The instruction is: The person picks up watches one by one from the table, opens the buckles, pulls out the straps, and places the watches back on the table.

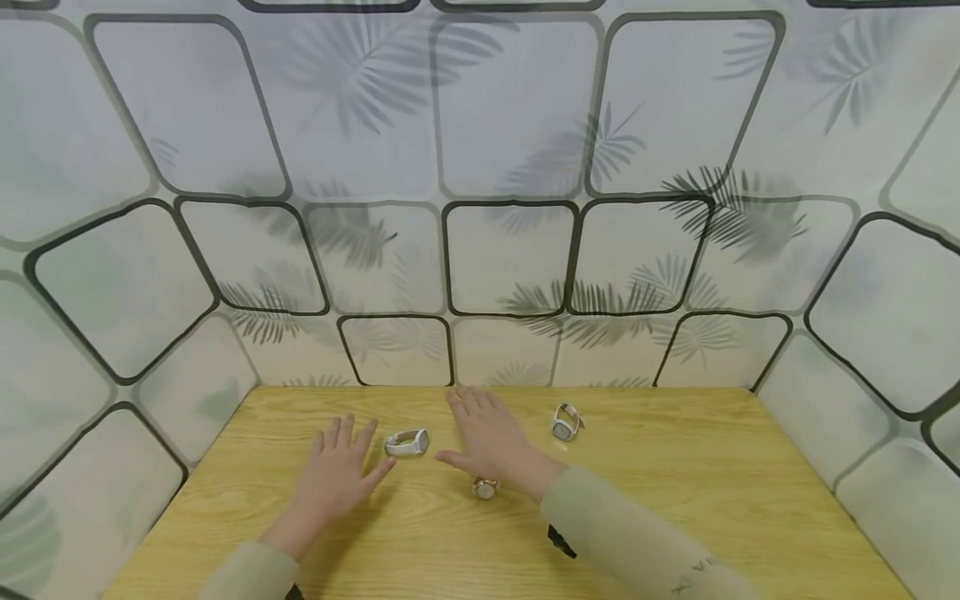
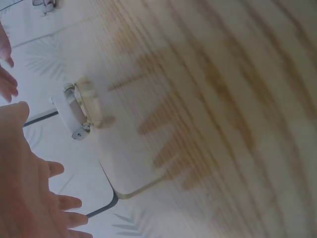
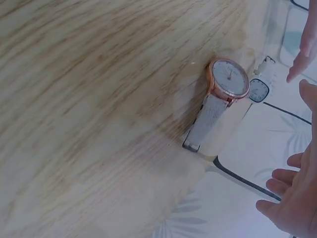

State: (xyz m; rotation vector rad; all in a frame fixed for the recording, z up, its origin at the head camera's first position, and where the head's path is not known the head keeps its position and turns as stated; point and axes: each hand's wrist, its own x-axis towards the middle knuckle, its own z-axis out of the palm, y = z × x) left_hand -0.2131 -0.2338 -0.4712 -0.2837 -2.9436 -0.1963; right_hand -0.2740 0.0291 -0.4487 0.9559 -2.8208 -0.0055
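Watch (image 1: 406, 449), white, mid-frame | likely light, fragile; grip strap (image 1: 401, 451) | left hand (image 1: 336, 471), right hand (image 1: 486, 433): fingers apart, holding nothing

The left watch (image 1: 406, 443), white with a rounded-square face, lies on its side, strap looped, left of centre toward the surface's (image 1: 697, 492) back edge, face toward the right edge. The middle watch (image 1: 485, 489), round, rose-gold, pale-strapped, lies farther from the back edge. The right watch (image 1: 564, 427), white, strap looped, faces the front edge. All 3 lie apart.
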